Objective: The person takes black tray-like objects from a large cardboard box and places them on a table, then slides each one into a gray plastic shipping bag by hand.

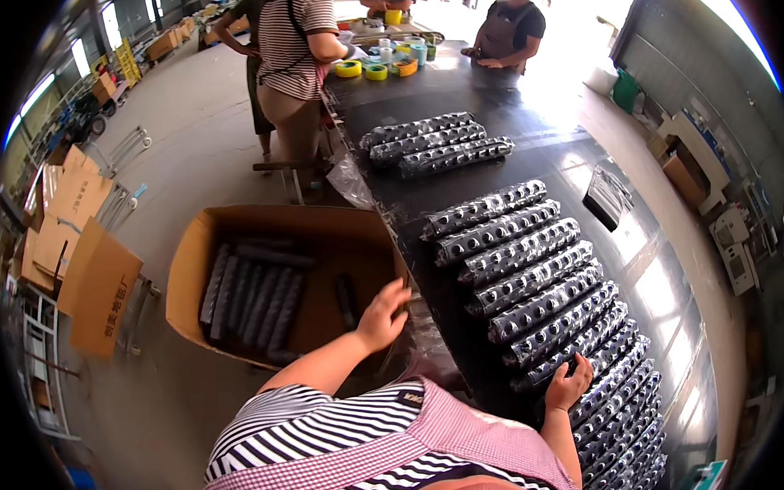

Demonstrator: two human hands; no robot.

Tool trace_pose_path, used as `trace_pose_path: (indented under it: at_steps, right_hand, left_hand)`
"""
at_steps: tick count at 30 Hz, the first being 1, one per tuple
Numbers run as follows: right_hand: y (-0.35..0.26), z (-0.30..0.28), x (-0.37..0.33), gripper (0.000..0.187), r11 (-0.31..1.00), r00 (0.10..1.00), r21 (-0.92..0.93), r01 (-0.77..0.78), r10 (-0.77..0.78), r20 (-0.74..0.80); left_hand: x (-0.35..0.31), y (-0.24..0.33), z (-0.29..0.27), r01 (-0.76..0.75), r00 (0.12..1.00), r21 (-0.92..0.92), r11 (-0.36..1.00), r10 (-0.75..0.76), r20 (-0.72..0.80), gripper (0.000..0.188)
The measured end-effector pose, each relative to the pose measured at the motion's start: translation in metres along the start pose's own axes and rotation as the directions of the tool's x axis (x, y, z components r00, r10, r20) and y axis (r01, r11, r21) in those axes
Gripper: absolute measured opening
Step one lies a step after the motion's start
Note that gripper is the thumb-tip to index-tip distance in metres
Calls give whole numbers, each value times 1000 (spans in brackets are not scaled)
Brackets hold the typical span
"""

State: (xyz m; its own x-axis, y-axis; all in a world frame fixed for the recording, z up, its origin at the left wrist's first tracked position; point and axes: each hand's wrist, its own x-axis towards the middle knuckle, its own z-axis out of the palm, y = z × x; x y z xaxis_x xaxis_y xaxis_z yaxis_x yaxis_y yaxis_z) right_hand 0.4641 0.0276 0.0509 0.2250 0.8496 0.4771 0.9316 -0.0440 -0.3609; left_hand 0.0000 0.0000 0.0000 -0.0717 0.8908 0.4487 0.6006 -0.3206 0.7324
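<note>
Right hand down at the wrapped rolls, left hand out by the box!
I'm watching the right, lower right of the frame, fingers apart and gently bent, right over the row on the black table; whether it grips a roll, I can't tell. And the left, mid-frame, half open, nothing visible in it, near the box's right side, with more rolls lying inside, farther left.

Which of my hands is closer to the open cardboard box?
Your left. The left hand is at the right-hand side of the open cardboard box; the right hand is farther off, at the wrapped black rolls on the table.
</note>
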Motion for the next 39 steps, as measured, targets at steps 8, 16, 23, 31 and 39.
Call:
trace_pose_path:
  at_steps: [8,16,23,31,39]
  right_hand:
    - [-3,12,-24,32,995,992,51,88,-83,-94]
    - [-60,-34,-27,51,988,987,85,131,-122,-106]
    - [-218,40,-213,43,751,939,641,-158,-87,333]
    - [-413,93,-420,72,940,273,117,321,-210,939]
    - [-566,138,-469,69,866,89,175,468,-243,966]
  left_hand:
    - [-281,-1,-67,480,374,127,868,-333,865,38]
    - [-359,-19,-186,376,610,289,880,-470,637,48]
    - [-452,7,-334,516,657,288,807,-589,472,55]
    - [-676,-38,-499,918,146,296,262,-921,361,56]
    - [-640,-64,-604,941,275,146,306,-941,198,59]
